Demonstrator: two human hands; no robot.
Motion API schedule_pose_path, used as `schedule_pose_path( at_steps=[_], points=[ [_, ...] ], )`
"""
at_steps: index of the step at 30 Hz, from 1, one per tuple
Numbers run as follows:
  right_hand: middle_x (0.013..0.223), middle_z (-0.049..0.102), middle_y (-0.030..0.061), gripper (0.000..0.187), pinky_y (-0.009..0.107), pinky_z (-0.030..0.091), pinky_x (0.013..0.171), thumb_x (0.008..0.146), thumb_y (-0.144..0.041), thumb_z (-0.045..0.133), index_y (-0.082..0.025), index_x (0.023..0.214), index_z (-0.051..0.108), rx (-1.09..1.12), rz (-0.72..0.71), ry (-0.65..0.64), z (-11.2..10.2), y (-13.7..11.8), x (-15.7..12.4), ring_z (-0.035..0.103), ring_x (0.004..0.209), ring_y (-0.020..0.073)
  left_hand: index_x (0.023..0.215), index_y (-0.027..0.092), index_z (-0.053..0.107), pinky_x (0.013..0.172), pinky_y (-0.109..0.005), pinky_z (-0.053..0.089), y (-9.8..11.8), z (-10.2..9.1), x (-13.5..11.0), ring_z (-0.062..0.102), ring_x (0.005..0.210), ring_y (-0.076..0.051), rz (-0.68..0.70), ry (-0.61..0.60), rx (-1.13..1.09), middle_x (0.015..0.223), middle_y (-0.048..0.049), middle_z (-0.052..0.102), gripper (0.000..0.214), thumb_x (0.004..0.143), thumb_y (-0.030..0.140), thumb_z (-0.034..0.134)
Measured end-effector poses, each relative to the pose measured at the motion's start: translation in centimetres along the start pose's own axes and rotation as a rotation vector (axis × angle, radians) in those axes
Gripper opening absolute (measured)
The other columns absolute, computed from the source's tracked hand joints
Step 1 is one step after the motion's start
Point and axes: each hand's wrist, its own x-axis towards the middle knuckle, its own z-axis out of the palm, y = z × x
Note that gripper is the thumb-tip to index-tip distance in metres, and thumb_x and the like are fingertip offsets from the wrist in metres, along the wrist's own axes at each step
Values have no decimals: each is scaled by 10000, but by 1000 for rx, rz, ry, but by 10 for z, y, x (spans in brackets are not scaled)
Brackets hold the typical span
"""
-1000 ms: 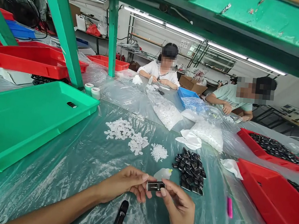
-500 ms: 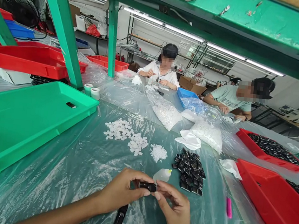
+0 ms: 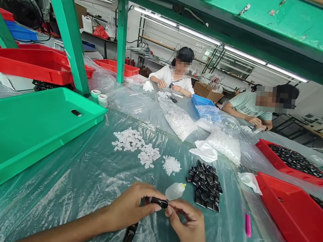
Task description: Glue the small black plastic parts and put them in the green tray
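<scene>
My left hand (image 3: 132,206) and my right hand (image 3: 188,226) meet near the table's front edge, both pinching a small black plastic part (image 3: 158,202) between their fingertips. A longer black piece (image 3: 130,235) lies on the plastic sheet just below my left hand. A small clear squeeze bottle with a yellow tip (image 3: 175,190) lies right behind the held part. A heap of black parts (image 3: 205,185) sits to the right of the bottle. Piles of small white parts (image 3: 136,146) lie farther back.
A big green tray (image 3: 20,134) fills the left side; red trays (image 3: 297,221) with black parts stand at the right. A pink marker (image 3: 248,224) lies by the red tray. Bags of white parts (image 3: 224,144) sit mid-table. Two other people work at the far end.
The black part has been turned between my fingers; its shiny face no longer shows. My right hand's fingers have curled in tighter against it.
</scene>
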Motion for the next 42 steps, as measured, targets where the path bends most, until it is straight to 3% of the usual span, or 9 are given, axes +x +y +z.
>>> schedule_pose_path(
  at_steps=[5,14,16,21,23,25,28,34,42],
  points=[
    [605,591,4,76,231,452,519,779,-152,567,-175,739,627,-106,-56,17,-6,2,1,560,538,144,1080,319,643,556,-216,395,-4,-6,0,591,738,-172,-112,82,-19,992,-13,677,268,828,348,555],
    [810,650,24,189,268,438,635,822,-146,509,-247,887,654,-476,-124,-334,-9,-4,3,606,723,190,1034,156,637,790,-300,459,-24,-12,8,596,923,-226,-103,141,-378,1017,-94,654,344,747,344,665],
    [704,612,10,123,258,408,585,810,-158,525,-233,821,622,-443,-139,-286,-15,-2,1,570,631,171,1022,151,643,765,-294,462,-27,-13,9,598,890,-219,-110,145,-408,988,-93,656,359,731,357,684],
    [643,447,-21,169,249,345,543,808,-272,557,-222,710,429,-282,-98,157,-33,9,0,429,577,145,1109,175,617,682,-268,459,-24,-16,8,592,818,-197,-138,152,-406,950,-87,653,404,779,408,629],
    [781,504,5,181,265,380,615,786,-330,596,-229,882,481,-292,-5,159,-37,12,4,473,691,171,1136,200,609,711,-278,458,-21,-17,7,585,865,-210,-147,169,-330,997,-87,634,402,813,436,574],
    [940,544,34,396,290,405,698,738,-362,660,-244,1076,490,-349,84,81,-37,15,9,508,824,207,1131,208,618,726,-288,453,-19,-18,6,583,867,-216,-140,184,-221,990,-81,622,400,829,457,537],
    [1050,567,56,438,322,423,770,707,-368,696,-249,1100,547,-377,130,-3,-32,20,15,523,929,243,1139,199,614,751,-292,451,-19,-16,4,589,880,-221,-128,145,-197,971,-76,638,409,830,456,537],
    [1068,616,83,314,364,420,862,721,-302,679,-203,1012,610,-136,169,-9,-21,21,18,558,964,259,1166,259,585,714,-279,456,-15,-12,2,586,859,-212,-137,131,-95,979,-41,662,401,811,446,565],
    [870,631,59,423,324,460,696,705,-457,673,-207,1033,581,631,340,69,-18,20,11,567,782,213,1136,303,596,665,-249,449,-10,-11,-1,581,850,-203,-131,162,-60,966,-28,660,345,813,419,564]
  ],
)
